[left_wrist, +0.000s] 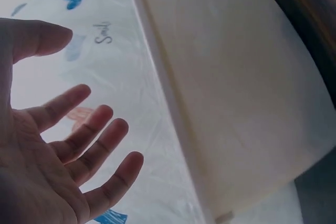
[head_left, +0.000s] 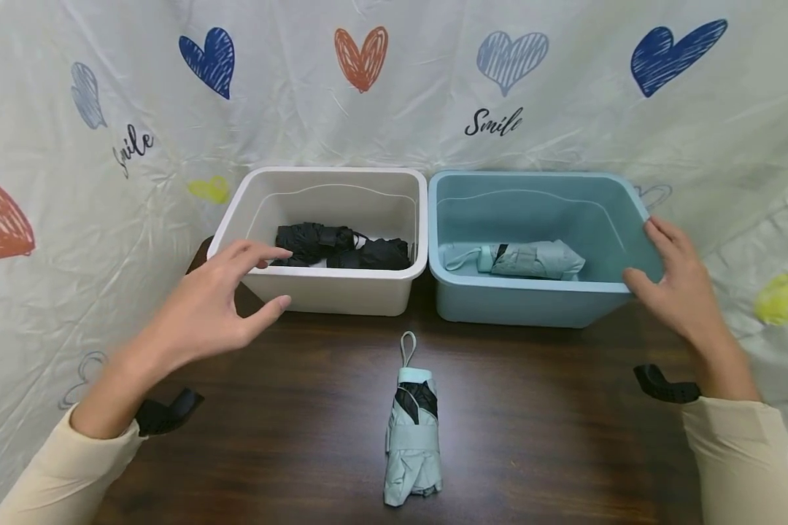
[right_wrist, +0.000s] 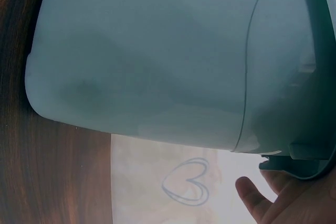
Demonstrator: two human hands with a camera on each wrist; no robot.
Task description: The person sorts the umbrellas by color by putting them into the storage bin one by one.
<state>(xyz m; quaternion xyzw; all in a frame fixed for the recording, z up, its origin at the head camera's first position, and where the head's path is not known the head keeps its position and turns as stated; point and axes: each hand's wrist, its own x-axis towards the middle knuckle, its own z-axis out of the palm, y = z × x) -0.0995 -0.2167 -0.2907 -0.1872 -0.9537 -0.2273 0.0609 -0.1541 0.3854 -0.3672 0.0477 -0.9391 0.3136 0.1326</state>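
Observation:
My left hand (head_left: 219, 302) hovers at the front left corner of a white bin (head_left: 341, 293), thumb and fingers spread apart with nothing between them. In the left wrist view its fingers (left_wrist: 100, 150) stand apart from the bin's wall. Two folded black umbrellas (head_left: 315, 239) lie inside that bin. My right hand (head_left: 679, 288) grips the front right corner of a blue bin (head_left: 512, 302), thumb at the front rim and fingers along the right side. One pale green folded umbrella (head_left: 532, 259) lies in the blue bin. Another light green folded umbrella (head_left: 412, 437) rests on the table, loop pointing toward the bins.
Both bins stand side by side at the back of the dark wooden table (head_left: 289, 423). Behind them hangs a white sheet (head_left: 427, 87) printed with hearts and lettering, which also drapes along both sides.

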